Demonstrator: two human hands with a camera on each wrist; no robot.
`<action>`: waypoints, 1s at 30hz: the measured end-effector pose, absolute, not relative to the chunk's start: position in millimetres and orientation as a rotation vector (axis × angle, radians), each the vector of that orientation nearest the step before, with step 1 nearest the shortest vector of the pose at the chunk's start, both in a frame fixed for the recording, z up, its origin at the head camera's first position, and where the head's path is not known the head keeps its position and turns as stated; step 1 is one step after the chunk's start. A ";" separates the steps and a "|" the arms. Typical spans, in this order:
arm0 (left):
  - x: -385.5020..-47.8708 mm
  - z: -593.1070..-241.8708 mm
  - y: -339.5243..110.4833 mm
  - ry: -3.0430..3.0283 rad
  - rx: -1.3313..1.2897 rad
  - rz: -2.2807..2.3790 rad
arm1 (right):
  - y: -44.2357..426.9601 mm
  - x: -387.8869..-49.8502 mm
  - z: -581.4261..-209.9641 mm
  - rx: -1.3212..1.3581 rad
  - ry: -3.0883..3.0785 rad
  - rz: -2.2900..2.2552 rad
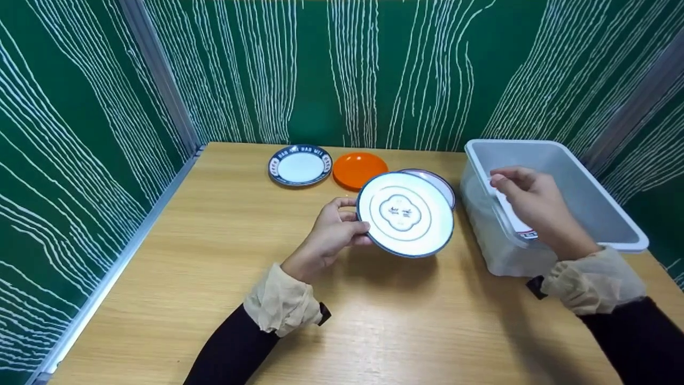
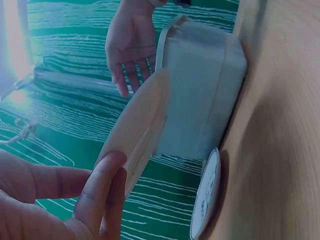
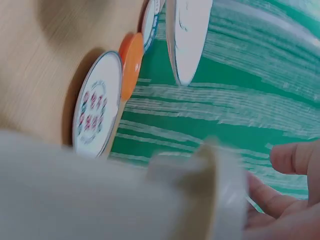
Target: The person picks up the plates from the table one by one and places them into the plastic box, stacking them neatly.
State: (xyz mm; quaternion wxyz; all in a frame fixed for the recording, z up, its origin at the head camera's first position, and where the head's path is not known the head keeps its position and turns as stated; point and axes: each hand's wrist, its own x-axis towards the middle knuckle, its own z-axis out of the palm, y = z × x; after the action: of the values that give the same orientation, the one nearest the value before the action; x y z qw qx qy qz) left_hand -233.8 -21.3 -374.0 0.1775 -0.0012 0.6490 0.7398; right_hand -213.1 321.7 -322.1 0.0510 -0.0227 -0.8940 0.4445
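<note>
My left hand (image 1: pixel 334 230) grips a white plate (image 1: pixel 404 214) with a blue rim by its left edge, thumb on the face and fingers behind. The plate is tilted above the table, its blue centre emblem facing me. My right hand (image 1: pixel 539 206) is over the left side of a grey plastic bin (image 1: pixel 483 230). Its thumb and fingers stand apart beside the bin's rim in the right wrist view, with nothing held. Inside the bin, partly hidden under that hand, shows a white plate (image 1: pixel 514 216) with a red and blue patterned edge.
Along the back of the wooden table (image 1: pixel 214 240) lie a navy-rimmed plate (image 1: pixel 300 167), an orange plate (image 1: pixel 359 170) and a white plate (image 3: pixel 96 112) with red markings, partly covered by the held plate in the head view. Green walls (image 1: pixel 315 80) with white lines enclose the table.
</note>
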 end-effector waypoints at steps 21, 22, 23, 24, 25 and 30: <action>-210.8 -352.2 -17.6 1.678 0.029 2.264 | 260.4 -190.2 -324.0 -0.209 -2.304 2.539; -210.5 -352.5 -17.4 1.672 0.046 2.272 | 260.2 -189.3 -324.8 -0.203 -2.296 2.537; -210.1 -353.0 -17.1 1.660 0.065 2.284 | 259.9 -188.6 -325.4 -0.198 -2.290 2.532; -210.1 -353.8 -16.9 1.650 0.081 2.295 | 259.8 -187.9 -325.7 -0.199 -2.286 2.524; -210.2 -354.6 -16.7 1.640 0.095 2.306 | 259.7 -187.5 -325.8 -0.199 -2.279 2.520; -210.7 -355.4 -17.5 1.600 0.145 2.344 | 262.1 -185.1 -320.5 -0.206 -2.195 2.573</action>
State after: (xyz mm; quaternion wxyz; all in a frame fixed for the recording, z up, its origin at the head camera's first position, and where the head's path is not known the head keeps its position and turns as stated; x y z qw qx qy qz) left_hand -210.7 -17.5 -355.4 0.1495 0.0505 0.5566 0.8157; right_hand -185.1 262.1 -320.5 -0.1233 -0.0605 -0.6429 0.7536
